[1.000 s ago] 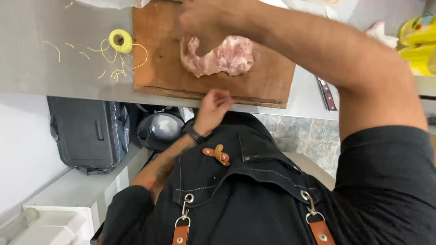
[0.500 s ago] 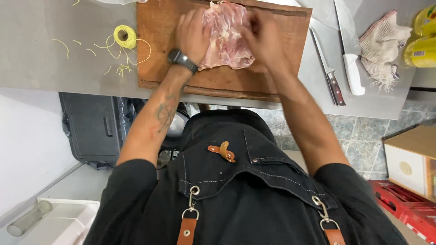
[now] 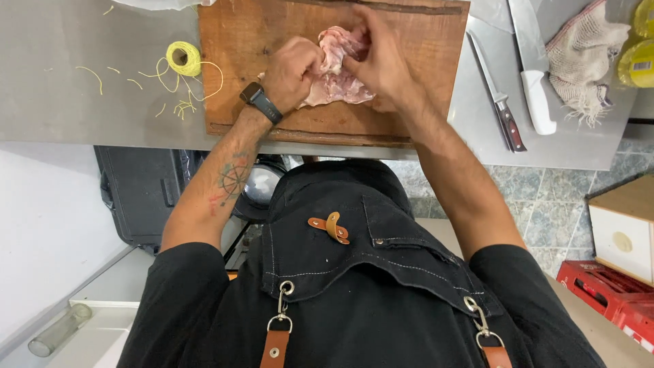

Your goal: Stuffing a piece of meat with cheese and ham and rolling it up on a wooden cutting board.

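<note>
A pale pink piece of raw meat lies on a brown wooden cutting board on a steel counter. My left hand, with a dark watch on the wrist, grips the meat's left side. My right hand pinches and folds the meat's upper right part. Both hands press the meat together over the board. I wear a black apron with leather straps.
A yellow twine spool with loose cut strands lies left of the board. Two knives and a mesh cloth lie to the right. Yellow containers sit at the far right. Cardboard box and red crate stand on the floor.
One second ago only my right hand was at the board and my left hung below the counter. Now both hands grip the meat and are bunching it up.
</note>
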